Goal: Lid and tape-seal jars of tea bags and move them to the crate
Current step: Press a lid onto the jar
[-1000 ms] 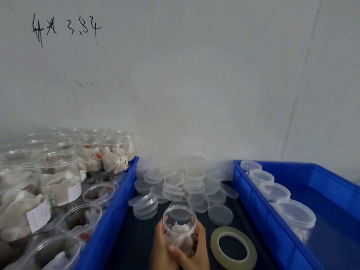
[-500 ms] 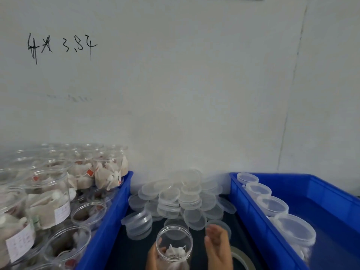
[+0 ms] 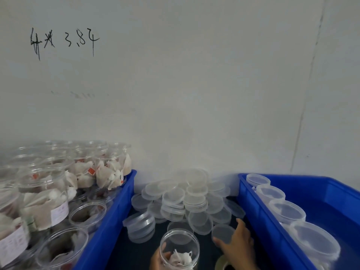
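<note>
Right, current state:
writing: black marker scrawl on the wall [image 3: 194,84], high and left of the hands; two unclear characters, then what looks like "3.8" and one more stroke [image 3: 64,40].
labels: white paper stickers on the jars in the left crate [image 3: 109,227]; print too blurred to read. Small red tags on some tea bags there.
open jar [image 3: 179,248]: clear plastic cylinder, smooth wall, wide mouth, no lid. White tea bags with strings sit at its bottom. Upright, low centre of view.
left hand [image 3: 158,259]: wrapped round the open jar's lower wall, fingers closed on it; mostly cut off by the frame edge.
right hand [image 3: 236,243]: just right of the open jar, fingers spread and curled over a loose lid [image 3: 222,233], thumb at its near rim. Touching it; can't tell if it's lifted off the bench.
lid pile [image 3: 187,199]: translucent shallow round caps heaped just beyond both hands, against the wall, between the two crates. Some stacked, some tilted on edge.
tape roll [image 3: 221,263]: yellowish ring, only an arc visible under the right hand's wrist.
right crate [image 3: 331,191]: blue moulded plastic; row of lidded jars [image 3: 288,213] along its near wall, right of the right hand.
left crate contents: filled jars [image 3: 44,201] packed tight, several open-mouthed.
bench [image 3: 126,252]: dark surface.
</note>
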`<state>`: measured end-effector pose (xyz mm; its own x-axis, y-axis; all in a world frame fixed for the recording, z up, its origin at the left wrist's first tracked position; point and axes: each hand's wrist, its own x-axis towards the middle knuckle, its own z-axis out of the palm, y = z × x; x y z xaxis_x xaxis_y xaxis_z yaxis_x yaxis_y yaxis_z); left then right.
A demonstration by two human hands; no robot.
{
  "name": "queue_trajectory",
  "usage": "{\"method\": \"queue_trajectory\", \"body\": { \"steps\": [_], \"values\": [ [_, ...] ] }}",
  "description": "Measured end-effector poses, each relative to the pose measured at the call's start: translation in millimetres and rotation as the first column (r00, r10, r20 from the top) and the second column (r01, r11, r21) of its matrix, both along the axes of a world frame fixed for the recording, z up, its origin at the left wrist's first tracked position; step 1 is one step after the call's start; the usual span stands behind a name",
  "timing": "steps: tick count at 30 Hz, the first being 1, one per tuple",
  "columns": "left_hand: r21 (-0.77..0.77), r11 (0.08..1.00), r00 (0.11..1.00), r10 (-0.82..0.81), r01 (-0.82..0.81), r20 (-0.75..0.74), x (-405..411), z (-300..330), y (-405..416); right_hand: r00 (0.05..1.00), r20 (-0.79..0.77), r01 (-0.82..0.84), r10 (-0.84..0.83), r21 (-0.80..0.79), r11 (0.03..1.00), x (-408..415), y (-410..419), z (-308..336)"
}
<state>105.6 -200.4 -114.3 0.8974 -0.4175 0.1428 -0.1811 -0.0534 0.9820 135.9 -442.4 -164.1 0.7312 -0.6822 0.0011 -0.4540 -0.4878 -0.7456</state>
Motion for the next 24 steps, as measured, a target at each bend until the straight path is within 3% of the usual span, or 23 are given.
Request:
{"method": "queue_trajectory", "body": {
  "steps": [1,2,3,6,8,9,11,12,15,18,21,24],
  "values": [
    [-0.029,0.982,0.979,0.185,-0.188,-0.088,3,-11,-1,1.0,-0.008,-0.002,0.001,-0.04,0.999,0,-1,-2],
    [-0.1,0.976,0.973,0.18,-0.196,-0.147,12,-16,-11,1.0,-0.024,-0.016,0.014,-0.078,0.997,1,-2,-7],
    [-0.01,0.99,0.98,0.14,-0.143,-0.138,10,-16,-17,0.999,-0.043,-0.032,0.027,-0.124,0.992,1,-2,-9],
    [-0.199,0.962,0.971,0.147,-0.185,-0.19,8,-43,-20,0.995,-0.077,-0.074,0.058,-0.224,0.972,1,0,-14],
    [-0.054,0.995,0.989,0.079,-0.086,-0.123,19,-51,-17,0.995,-0.083,-0.075,0.056,-0.246,0.966,1,1,-15],
    [0.164,0.986,0.992,-0.009,-0.012,0.127,19,-54,-13,0.995,-0.082,-0.071,0.052,-0.246,0.967,1,1,-16],
    [0.084,0.995,0.972,-0.063,0.045,0.227,17,-57,-8,0.997,-0.034,-0.073,0.067,-0.232,0.97,-1,4,-13],
    [0.049,0.998,0.99,-0.046,0.039,0.133,21,-64,-17,0.996,0.018,-0.08,0.086,-0.221,0.972,-3,5,-10],
    [-0.119,0.953,0.957,0.286,-0.279,0.048,14,-71,-27,0.979,0.058,-0.177,0.194,-0.223,0.959,-7,11,7],
    [-0.098,0.949,0.953,0.302,-0.301,-0.008,15,-71,-24,0.941,-0.014,-0.334,0.338,-0.206,0.92,-12,17,31],
    [-0.112,0.955,0.962,0.27,-0.274,-0.048,19,-68,-21,0.898,0.065,-0.429,0.436,-0.095,0.898,-20,25,50],
    [-0.044,0.973,0.974,0.227,-0.228,-0.022,18,-67,-19,0.881,0.067,-0.454,0.468,-0.158,0.877,-27,35,59]
  ]
}}
